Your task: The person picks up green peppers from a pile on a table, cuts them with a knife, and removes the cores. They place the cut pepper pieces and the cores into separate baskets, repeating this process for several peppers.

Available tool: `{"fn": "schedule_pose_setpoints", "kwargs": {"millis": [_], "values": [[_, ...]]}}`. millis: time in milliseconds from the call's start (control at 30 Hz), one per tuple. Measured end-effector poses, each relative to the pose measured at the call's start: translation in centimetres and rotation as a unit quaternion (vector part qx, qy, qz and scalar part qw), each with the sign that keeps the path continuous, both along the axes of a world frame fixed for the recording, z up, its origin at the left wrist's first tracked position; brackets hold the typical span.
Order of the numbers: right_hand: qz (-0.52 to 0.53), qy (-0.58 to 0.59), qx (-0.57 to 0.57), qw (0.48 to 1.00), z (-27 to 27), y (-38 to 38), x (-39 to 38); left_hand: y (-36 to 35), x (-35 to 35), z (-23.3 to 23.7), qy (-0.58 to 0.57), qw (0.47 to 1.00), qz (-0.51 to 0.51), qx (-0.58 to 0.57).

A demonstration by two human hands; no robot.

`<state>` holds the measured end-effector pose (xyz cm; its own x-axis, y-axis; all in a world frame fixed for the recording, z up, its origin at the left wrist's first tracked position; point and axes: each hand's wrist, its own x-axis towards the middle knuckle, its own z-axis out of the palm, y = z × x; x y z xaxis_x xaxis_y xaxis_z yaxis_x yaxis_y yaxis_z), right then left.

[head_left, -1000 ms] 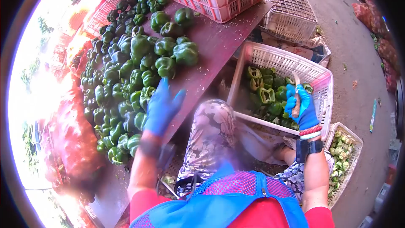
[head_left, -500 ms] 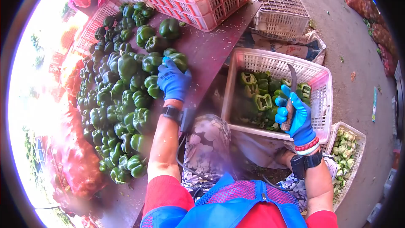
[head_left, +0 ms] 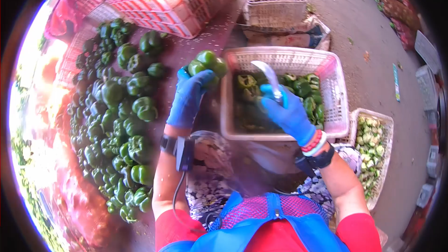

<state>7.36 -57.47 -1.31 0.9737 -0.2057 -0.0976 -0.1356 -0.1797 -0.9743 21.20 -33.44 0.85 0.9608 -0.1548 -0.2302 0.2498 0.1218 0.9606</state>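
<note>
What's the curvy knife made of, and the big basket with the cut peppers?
The knife blade looks like shiny metal, probably steel, because it catches bright light. The basket seems to be stiff, rather dull plastic, with regular, moulded-looking slots.

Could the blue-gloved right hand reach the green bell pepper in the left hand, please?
Probably yes: nothing visible blocks the right hand, holding a curved metal knife, from the green bell pepper.

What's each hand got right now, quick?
Left hand: closed, holding a green bell pepper.
Right hand: closed, holding a knife with a curved blade.
</note>
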Motion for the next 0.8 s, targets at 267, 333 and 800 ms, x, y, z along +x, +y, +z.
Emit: {"fn": "schedule_pose_setpoints", "kwargs": {"millis": [267, 333, 800], "values": [[-0.019, -0.089, -0.318, 0.944, -0.4, 0.4, -0.6, -8.5, -6.5, -1.3, -0.051, 0.976, -0.072, 0.199], [-0.011, -0.044, -0.315, 0.948, -1.1, 0.3, -0.8, -9.6, -7.0, -1.2, -0.073, 0.97, -0.067, 0.221], [0.059, 0.148, -0.282, 0.946, -8.5, -0.6, -3.5, -7.8, -3.1, 0.1, -0.173, 0.985, -0.001, 0.015]]}}
